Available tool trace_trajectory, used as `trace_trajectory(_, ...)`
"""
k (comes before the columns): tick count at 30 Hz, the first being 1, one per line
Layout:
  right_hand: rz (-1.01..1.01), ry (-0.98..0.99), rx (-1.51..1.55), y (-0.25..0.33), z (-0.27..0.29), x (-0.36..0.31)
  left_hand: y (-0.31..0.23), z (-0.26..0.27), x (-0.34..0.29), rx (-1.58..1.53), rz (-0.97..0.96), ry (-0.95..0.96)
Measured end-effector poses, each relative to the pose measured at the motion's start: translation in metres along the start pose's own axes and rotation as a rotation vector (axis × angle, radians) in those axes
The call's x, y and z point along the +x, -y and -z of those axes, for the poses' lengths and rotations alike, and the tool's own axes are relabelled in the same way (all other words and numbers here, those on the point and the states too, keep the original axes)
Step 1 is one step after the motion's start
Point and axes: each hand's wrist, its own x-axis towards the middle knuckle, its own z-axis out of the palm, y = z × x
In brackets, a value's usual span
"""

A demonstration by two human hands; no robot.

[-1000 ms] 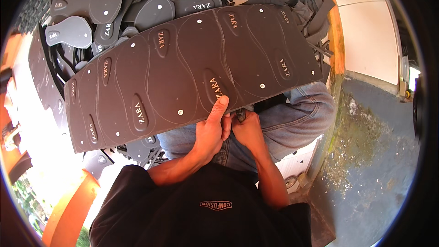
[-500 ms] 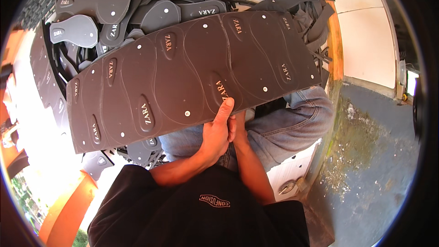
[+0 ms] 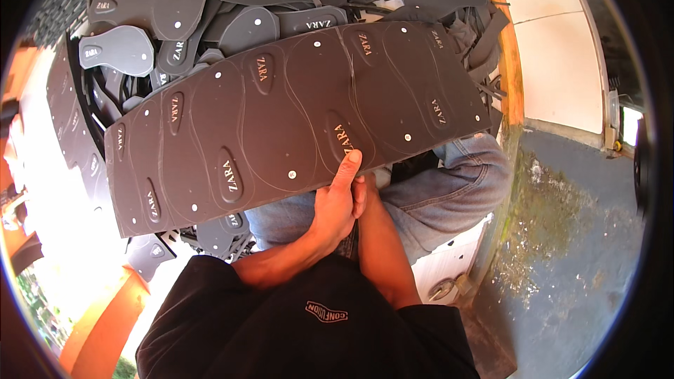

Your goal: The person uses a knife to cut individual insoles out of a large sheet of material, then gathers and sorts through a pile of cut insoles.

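Observation:
A wide dark brown sheet of sandal insoles (image 3: 270, 109) spans the view above my lap, with raised oval pads, cut outlines and small pale dots on it. My left hand (image 3: 337, 196) grips the sheet's near edge right of its middle. Its thumb lies on the top face and its fingers fold underneath. Just beside it my right hand (image 3: 369, 181) reaches under the same edge. Most of that hand is hidden by the sheet and the left hand, so what its fingers do does not show.
Beyond the sheet lies a heap of loose dark insoles (image 3: 181, 3) and offcuts. Another sheet of insoles (image 3: 76, 123) stands at the left. A few insoles (image 3: 217, 235) lie below the sheet's near edge. My crossed legs in jeans (image 3: 449, 193) are beneath; a worn grey floor (image 3: 562, 238) is on the right.
The sheet has shifted slightly, its left end a little to the right and its far edge a little nearer. Both hands keep nearly the same place.

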Motion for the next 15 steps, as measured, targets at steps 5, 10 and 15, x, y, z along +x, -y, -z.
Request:
trace_trajectory(5, -0.025, 0.051, -0.039, 0.003, 0.002, 0.014, -0.002, -0.002, 0.001, -0.017, -0.01, -0.024)
trace_trajectory(10, -0.051, 0.09, -0.073, 0.009, 0.007, 0.029, -0.001, 0.0, 0.002, -0.037, 0.003, -0.009)
trace_trajectory(15, -0.064, 0.13, -0.102, 0.014, 0.011, 0.037, -0.004, 0.001, -0.001, -0.018, -0.01, 0.003)
